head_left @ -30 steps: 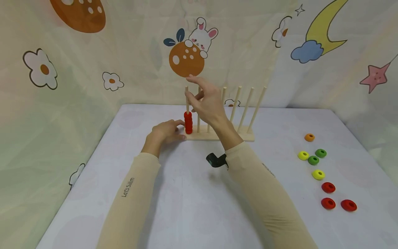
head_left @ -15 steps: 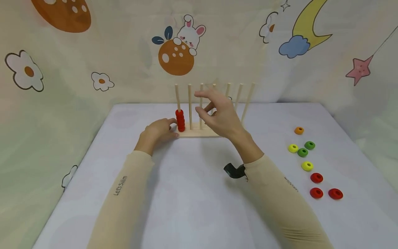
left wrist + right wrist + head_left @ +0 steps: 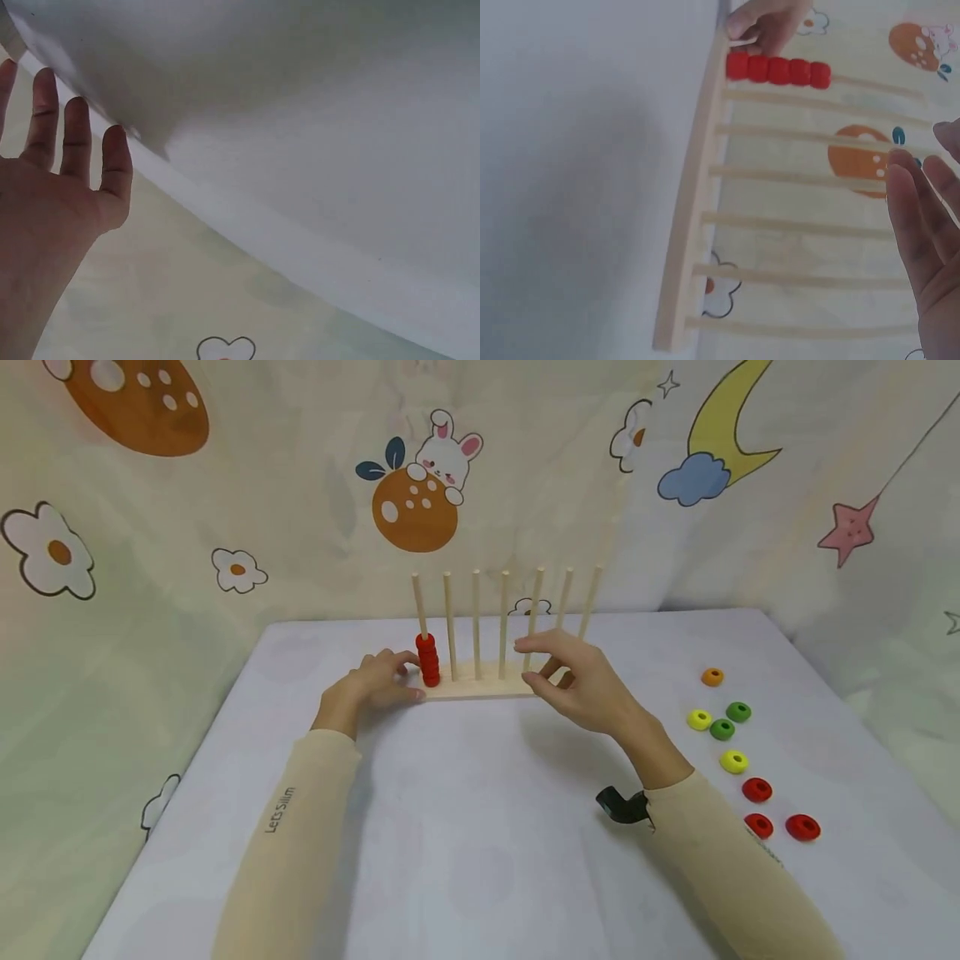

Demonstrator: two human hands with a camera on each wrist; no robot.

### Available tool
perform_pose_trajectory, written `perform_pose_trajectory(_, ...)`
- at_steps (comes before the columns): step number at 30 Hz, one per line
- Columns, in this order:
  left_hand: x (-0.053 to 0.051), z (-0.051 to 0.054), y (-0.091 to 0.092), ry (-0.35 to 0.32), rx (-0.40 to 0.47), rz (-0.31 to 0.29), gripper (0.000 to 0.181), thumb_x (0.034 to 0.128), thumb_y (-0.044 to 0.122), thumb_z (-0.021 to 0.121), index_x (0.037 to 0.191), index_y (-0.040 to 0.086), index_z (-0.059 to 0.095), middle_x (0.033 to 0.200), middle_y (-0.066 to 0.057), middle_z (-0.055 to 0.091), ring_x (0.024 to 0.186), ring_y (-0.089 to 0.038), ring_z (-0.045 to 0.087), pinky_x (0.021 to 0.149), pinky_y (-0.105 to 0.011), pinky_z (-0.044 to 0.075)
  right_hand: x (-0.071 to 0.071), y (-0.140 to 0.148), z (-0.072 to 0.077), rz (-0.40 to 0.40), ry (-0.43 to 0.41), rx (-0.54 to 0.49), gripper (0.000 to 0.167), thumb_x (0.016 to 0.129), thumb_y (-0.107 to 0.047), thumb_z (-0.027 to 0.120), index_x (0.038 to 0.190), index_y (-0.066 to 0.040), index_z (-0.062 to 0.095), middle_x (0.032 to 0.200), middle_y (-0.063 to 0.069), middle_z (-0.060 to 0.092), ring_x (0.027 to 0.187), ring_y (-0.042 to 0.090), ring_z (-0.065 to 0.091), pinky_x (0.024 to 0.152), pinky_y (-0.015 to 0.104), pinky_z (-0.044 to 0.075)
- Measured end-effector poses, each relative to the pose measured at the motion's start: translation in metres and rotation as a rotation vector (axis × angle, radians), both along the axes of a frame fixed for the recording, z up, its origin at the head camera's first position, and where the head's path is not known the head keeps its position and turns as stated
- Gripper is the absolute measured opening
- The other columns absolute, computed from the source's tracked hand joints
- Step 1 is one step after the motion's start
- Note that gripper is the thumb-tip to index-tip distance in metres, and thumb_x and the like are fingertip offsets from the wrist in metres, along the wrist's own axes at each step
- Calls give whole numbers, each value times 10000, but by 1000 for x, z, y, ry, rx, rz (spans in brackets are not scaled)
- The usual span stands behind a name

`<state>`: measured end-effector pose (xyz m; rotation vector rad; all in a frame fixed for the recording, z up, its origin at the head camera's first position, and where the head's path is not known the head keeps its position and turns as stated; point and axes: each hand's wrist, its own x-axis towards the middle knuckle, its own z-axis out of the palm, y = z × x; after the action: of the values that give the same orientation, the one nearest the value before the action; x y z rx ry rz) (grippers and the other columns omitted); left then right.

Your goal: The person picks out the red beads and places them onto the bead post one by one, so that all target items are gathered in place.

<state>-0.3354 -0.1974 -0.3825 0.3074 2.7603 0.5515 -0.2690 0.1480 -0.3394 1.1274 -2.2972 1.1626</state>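
A wooden rack (image 3: 480, 687) with several upright pegs stands toward the back of the table. Several red beads (image 3: 428, 660) are stacked on its leftmost peg; the other pegs bear none. My left hand (image 3: 367, 687) holds the rack's left end between thumb and index finger, its other fingers loosely extended in the left wrist view. My right hand (image 3: 588, 687) is in front of the rack's right part, thumb and fingers apart with nothing between them, hiding the lower ends of the rightmost pegs. In the right wrist view the red beads (image 3: 778, 70) sit against the base.
Loose beads lie on the right side of the table: an orange bead (image 3: 712, 677), two green ones (image 3: 722, 729), two yellow ones (image 3: 734, 762) and three red ones (image 3: 803, 827). A patterned cloth (image 3: 300, 485) hangs behind the table.
My right hand has moved right and lower, away from the beaded peg and along the rack. My left hand has stayed at the rack's left end. The head view has shifted somewhat.
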Motion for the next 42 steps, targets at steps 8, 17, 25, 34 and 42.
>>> perform_pose_trajectory(8,2,-4,1,-35,67,6,630,930,415,732,1488,312,458,1406,-90,485,1341,-352,366,1051,-643,406,13,31,-10,-48,-14,69,418,917,-11,735,1305,-145,658,1263,47,671,774,110,701,571,309,576)
perform_pose_trajectory(17,3,1,4,-21,36,-3,653,928,373,741,1500,288,436,1385,-106,506,1321,-366,405,1052,-640,413,22,66,-20,-105,-19,140,453,896,16,749,1307,-147,649,1266,17,667,794,94,690,590,275,577)
perform_pose_trajectory(25,1,5,6,-47,-27,-11,588,932,349,736,1447,252,471,1367,-125,518,1305,-370,440,1038,-619,428,25,93,-26,-165,-29,177,440,888,21,752,1281,-160,667,1233,-29,676,793,64,684,613,265,570)
perform_pose_trajectory(34,-1,10,9,-41,-63,-9,614,918,321,770,1442,218,468,1338,-139,546,1246,-339,513,1036,-571,451,36,116,-26,-211,-59,235,469,883,-4,775,1302,-182,661,1259,-40,675,817,52,680,662,221,564)
perform_pose_trajectory(42,0,8,9,-16,-83,-9,624,919,334,767,1449,218,459,1342,-132,553,1245,-348,509,1039,-579,449,41,135,-21,-248,-73,281,515,869,16,783,1310,-218,656,1243,-91,671,829,33,679,690,195,561)
